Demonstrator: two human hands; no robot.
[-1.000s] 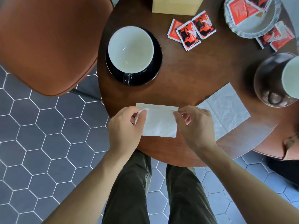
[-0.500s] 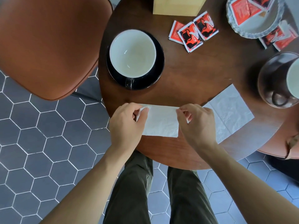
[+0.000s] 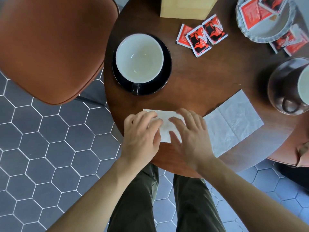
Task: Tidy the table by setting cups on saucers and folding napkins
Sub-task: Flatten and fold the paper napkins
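We press both hands, left (image 3: 142, 131) and right (image 3: 189, 133), spread flat on napkin (image 3: 164, 129) at lower-centre table (image 3: 192, 77) edge; uneven pressure may skew the crease or slide it off

Bare table (image 3: 197, 84) runs open through the middle, between the cup (image 3: 139, 58) on its black saucer (image 3: 164, 71) near the left edge and the dark cup (image 3: 289, 86) at the right edge. Sachets (image 3: 201, 36), a box (image 3: 185, 7) and a glass dish (image 3: 267, 33) crowd the far edge. Both hands, left hand (image 3: 142, 136) and right hand (image 3: 190, 136), cover the folded napkin (image 3: 165, 131) at the near edge; an open napkin (image 3: 234, 123) lies just beside them.
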